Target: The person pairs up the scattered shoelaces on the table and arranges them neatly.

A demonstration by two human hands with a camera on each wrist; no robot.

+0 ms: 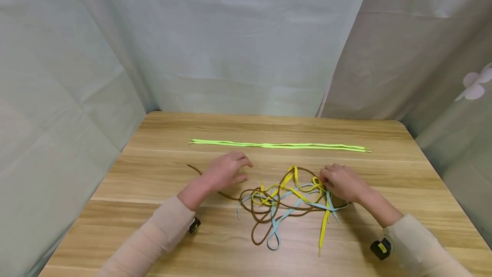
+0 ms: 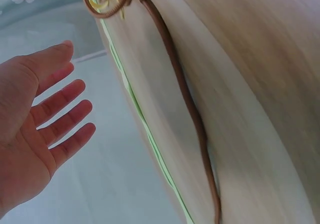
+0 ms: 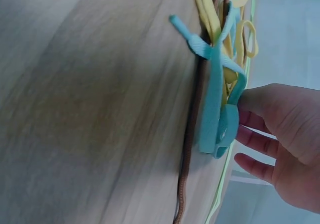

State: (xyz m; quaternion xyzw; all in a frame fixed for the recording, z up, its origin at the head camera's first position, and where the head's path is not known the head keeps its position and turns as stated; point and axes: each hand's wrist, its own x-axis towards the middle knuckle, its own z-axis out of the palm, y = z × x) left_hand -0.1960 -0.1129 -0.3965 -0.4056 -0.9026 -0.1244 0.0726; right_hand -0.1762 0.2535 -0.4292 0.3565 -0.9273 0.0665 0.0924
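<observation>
A tangle of shoelaces lies on the wooden table between my hands: a brown round shoelace, a yellow flat shoelace and a light-blue flat shoelace. At the tangle's right end, my right hand pinches the light-blue shoelace between thumb and fingers. My left hand hovers left of the tangle, fingers spread and relaxed, holding nothing. Below its palm, the brown shoelace runs out along the table in a single strand.
Two neon-green shoelaces lie straight, side by side, across the back of the table. Pale curtains hang behind and at both sides. Each wrist carries a small black camera.
</observation>
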